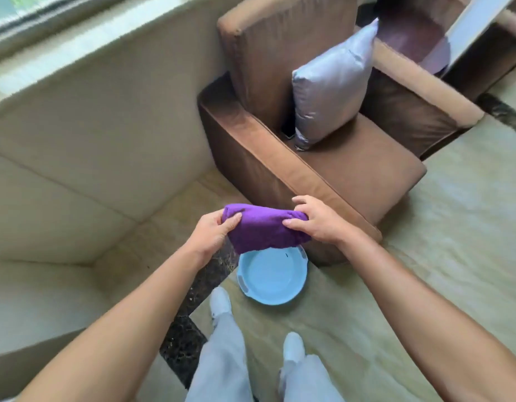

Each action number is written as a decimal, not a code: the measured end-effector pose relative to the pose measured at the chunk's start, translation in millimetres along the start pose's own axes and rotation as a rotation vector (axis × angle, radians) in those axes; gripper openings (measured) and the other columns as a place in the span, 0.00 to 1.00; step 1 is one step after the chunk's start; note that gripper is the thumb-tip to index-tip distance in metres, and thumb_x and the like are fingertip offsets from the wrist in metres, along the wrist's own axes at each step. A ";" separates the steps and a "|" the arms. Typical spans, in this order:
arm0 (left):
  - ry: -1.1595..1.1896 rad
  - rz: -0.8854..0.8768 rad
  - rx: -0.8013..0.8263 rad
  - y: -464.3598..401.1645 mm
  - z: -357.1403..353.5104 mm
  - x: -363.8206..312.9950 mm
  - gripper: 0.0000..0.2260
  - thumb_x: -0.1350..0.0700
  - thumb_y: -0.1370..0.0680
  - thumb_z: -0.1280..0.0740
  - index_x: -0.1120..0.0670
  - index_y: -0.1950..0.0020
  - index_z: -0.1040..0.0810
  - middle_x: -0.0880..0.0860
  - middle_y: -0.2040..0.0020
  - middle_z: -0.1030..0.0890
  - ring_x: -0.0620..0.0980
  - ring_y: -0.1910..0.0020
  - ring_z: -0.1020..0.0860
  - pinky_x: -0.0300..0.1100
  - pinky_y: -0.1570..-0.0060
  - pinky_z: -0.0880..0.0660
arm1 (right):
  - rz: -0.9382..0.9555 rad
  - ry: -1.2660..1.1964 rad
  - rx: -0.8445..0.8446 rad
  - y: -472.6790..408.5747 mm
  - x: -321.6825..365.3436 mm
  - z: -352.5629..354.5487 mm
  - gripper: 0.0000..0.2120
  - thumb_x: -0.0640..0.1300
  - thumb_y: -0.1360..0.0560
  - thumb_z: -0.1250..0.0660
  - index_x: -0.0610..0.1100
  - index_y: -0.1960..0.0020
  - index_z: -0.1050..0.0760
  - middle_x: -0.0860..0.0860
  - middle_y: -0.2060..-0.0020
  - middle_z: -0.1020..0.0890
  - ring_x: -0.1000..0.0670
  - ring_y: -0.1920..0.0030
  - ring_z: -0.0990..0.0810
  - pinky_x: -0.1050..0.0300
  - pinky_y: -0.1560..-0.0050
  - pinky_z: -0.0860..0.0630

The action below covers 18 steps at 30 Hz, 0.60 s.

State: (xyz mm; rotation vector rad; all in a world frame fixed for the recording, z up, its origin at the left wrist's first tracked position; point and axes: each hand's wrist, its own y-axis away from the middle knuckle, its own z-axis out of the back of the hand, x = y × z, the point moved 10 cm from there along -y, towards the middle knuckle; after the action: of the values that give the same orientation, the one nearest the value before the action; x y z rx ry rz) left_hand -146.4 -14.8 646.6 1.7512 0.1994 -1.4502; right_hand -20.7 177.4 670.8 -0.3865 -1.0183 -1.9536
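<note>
A bunched purple cloth (262,229) is held in the air between both hands, above a light blue basin (270,278) that stands on the floor. My left hand (212,235) grips the cloth's left end with the thumb on top. My right hand (314,220) grips the right end, fingers curled over it. The cloth's lower edge hangs over the basin's far rim and hides part of it. I cannot tell whether the basin holds water.
A brown armchair (352,166) with a silver-grey cushion (329,88) stands right behind the basin. A beige wall and window ledge (91,111) run along the left. My legs and white shoes (222,303) stand on the beige tiled floor just before the basin.
</note>
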 end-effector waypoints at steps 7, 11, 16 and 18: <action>-0.218 0.059 0.112 -95.2 -26.9 69.0 0.13 0.45 0.25 0.32 0.51 0.46 0.16 0.52 0.50 0.15 0.44 0.51 0.20 0.44 0.44 0.25 | -0.042 -0.121 -0.286 -43.1 -85.0 -40.4 0.14 0.47 0.24 0.27 0.46 0.63 0.30 0.45 0.32 0.21 0.45 0.25 0.30 0.48 0.26 0.36; -0.281 0.089 0.128 -139.7 -42.9 137.4 0.10 0.50 0.20 0.33 0.50 0.42 0.17 0.47 0.48 0.15 0.38 0.51 0.20 0.36 0.47 0.26 | -0.176 -0.247 -0.363 -71.1 -155.3 -90.9 0.09 0.50 0.24 0.29 0.46 0.53 0.26 0.48 0.61 0.17 0.43 0.58 0.19 0.48 0.54 0.25; -0.242 0.210 0.110 -182.5 -65.9 296.2 0.07 0.55 0.19 0.33 0.48 0.44 0.17 0.44 0.49 0.14 0.37 0.49 0.18 0.30 0.49 0.26 | -0.176 -0.189 -0.190 -127.8 -265.1 -218.8 0.11 0.46 0.19 0.32 0.44 0.40 0.20 0.45 0.50 0.14 0.40 0.48 0.17 0.44 0.44 0.24; -0.212 0.269 0.067 -196.2 -69.9 362.4 0.08 0.56 0.19 0.34 0.51 0.43 0.17 0.50 0.47 0.14 0.43 0.48 0.18 0.36 0.45 0.24 | -0.223 -0.179 -0.090 -147.1 -312.6 -274.0 0.10 0.46 0.19 0.33 0.39 0.48 0.20 0.43 0.56 0.16 0.38 0.52 0.18 0.42 0.47 0.25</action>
State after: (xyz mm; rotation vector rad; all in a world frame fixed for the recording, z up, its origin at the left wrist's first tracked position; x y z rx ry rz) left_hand -94.8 23.7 233.6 1.5924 -0.1919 -1.4432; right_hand 68.8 180.4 239.0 -0.5245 -1.1300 -2.2005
